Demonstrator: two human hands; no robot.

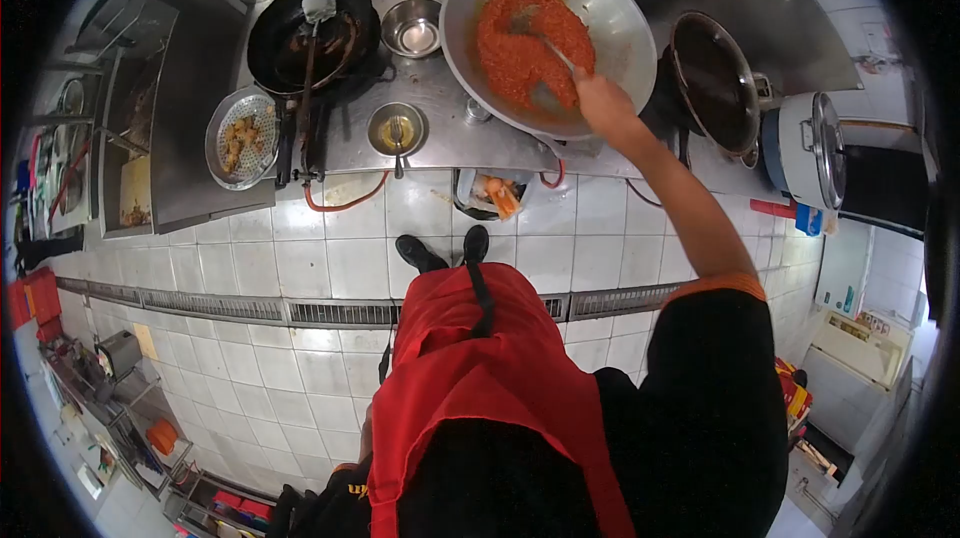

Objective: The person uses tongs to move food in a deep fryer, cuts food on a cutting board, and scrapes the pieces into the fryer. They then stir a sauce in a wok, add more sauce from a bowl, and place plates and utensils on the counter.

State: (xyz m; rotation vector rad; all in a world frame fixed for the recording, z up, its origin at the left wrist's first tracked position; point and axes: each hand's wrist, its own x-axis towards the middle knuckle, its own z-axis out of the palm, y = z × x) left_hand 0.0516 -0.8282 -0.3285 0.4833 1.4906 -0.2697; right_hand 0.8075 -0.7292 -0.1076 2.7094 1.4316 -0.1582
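Observation:
My right hand (606, 108) is closed round the handle of a metal spatula (556, 50). Its head rests in thick red-orange sauce, which partly covers it. The sauce (500, 53) fills the middle of a large silver wok (622, 33) on the steel counter. My right arm reaches out over the wok's near right rim. Of my left arm only a small part shows low beside the red apron (480, 338), and the left hand is out of sight.
Left of the wok are a steel bowl (412, 28), a small bowl (384, 130) with a fork, a black wok (345, 63) with a spatula, and a strainer (222, 153) holding food pieces. A dark-filled pot (745, 88) and lidded pot (790, 148) stand right. Below sits a bin (468, 203).

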